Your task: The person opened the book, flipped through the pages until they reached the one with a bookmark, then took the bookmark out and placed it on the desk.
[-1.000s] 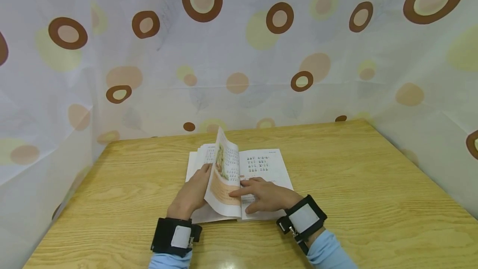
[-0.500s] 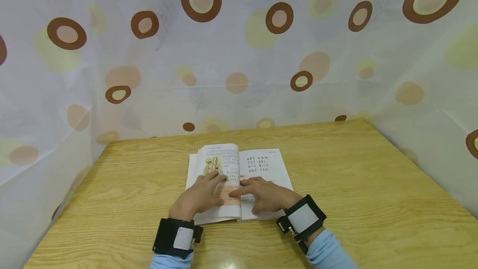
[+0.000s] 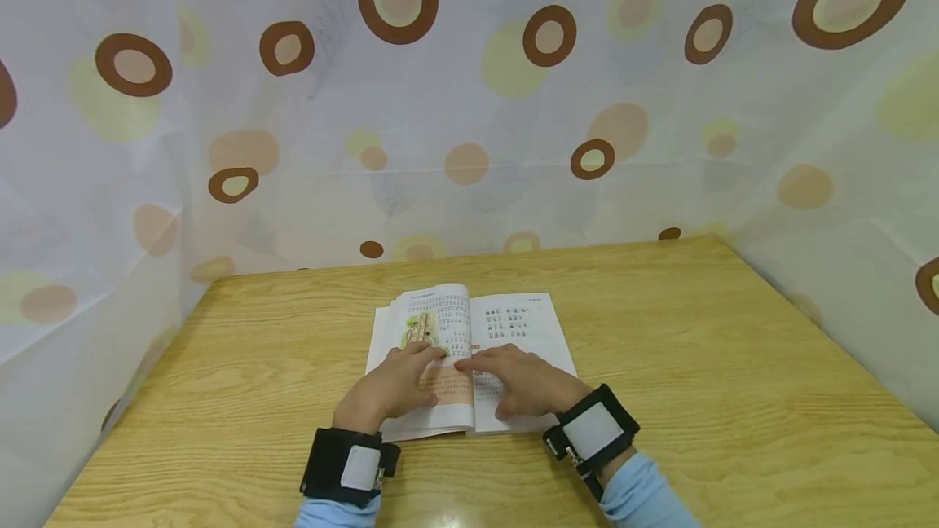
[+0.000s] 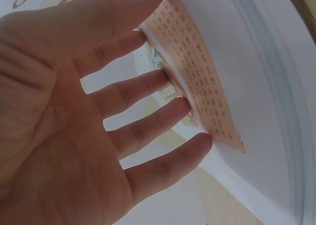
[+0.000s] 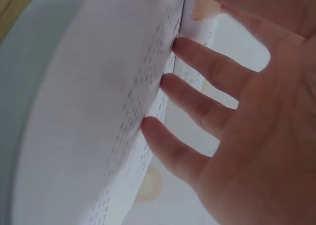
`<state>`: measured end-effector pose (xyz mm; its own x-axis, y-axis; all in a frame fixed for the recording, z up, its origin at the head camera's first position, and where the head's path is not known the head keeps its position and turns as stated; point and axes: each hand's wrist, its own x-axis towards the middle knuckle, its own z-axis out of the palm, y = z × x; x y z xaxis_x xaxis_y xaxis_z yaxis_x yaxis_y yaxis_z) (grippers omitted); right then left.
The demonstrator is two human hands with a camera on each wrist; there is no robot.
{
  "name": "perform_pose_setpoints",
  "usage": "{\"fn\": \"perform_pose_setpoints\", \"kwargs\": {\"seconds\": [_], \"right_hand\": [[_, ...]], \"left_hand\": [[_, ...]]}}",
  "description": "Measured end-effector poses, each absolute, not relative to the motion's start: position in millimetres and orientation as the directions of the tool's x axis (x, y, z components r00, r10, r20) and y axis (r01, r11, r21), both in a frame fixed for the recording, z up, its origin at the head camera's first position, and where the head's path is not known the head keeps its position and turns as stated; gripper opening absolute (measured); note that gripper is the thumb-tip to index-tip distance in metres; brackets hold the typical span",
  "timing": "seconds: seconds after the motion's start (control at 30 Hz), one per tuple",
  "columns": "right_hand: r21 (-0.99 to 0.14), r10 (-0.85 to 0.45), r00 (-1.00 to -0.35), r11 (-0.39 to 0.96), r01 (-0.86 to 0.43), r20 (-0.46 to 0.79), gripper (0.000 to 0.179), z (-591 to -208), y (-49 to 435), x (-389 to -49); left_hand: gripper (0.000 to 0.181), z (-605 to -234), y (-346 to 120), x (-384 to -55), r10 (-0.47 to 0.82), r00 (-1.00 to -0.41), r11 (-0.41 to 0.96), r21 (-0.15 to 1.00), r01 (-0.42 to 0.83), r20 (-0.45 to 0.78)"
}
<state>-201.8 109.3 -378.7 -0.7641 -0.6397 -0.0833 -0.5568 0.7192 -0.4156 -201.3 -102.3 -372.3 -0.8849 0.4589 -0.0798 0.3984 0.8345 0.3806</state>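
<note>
An open book (image 3: 517,312) lies on the table, its printed pages facing up. The left page (image 3: 440,300) carries a coloured picture and an orange text block (image 4: 190,62). On that page rests my left hand (image 3: 392,385), fingers spread and fingertips touching the paper. My right hand (image 3: 524,381) rests on the right page (image 5: 98,101) close to the spine, its fingers extended. In the right wrist view three fingertips meet the paper beside lines of text. Neither hand grips anything. Parts of the lower pages are hidden under the hands.
The wooden table (image 3: 697,349) extends around the book on every side. A patterned curtain (image 3: 469,104) with brown and yellow circles hangs behind the table and along both sides. Black wrist straps (image 3: 594,430) sit above light blue sleeves.
The raised page has come down flat on the left side. My left hand moved from the page's outer edge onto its face. The right hand's forefinger drew back slightly toward the spine.
</note>
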Motion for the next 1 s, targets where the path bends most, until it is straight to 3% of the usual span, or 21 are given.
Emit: {"fn": "perform_pose_setpoints", "kwargs": {"seconds": [0.2, 0.4, 0.63, 1.0], "right_hand": [[-0.364, -0.474, -0.879, 0.827, -0.427, -0.046, 0.053, -380.2, 124.1, -207.5], [-0.321, -0.359, -0.933, 0.887, -0.333, -0.025, 0.030, -380.5, 149.7, -213.6], [-0.368, -0.280, -0.958, 0.898, -0.240, -0.059, 0.028, -376.7, 168.7, -217.7], [-0.373, -0.275, -0.959, 0.898, -0.234, -0.062, 0.027, -376.1, 170.5, -220.4]], "left_hand": [[0.057, -374.2, -102.4, -200.6, 0.455, -0.887, 0.826, 0.412, 0.385, -0.083], [0.057, -373.6, -101.4, -200.1, 0.447, -0.889, 0.831, 0.413, 0.374, -0.095], [0.057, -372.4, -101.1, -200.3, 0.446, -0.890, 0.831, 0.413, 0.372, -0.095], [0.057, -371.4, -100.6, -202.1, 0.444, -0.891, 0.832, 0.413, 0.371, -0.093]]}}
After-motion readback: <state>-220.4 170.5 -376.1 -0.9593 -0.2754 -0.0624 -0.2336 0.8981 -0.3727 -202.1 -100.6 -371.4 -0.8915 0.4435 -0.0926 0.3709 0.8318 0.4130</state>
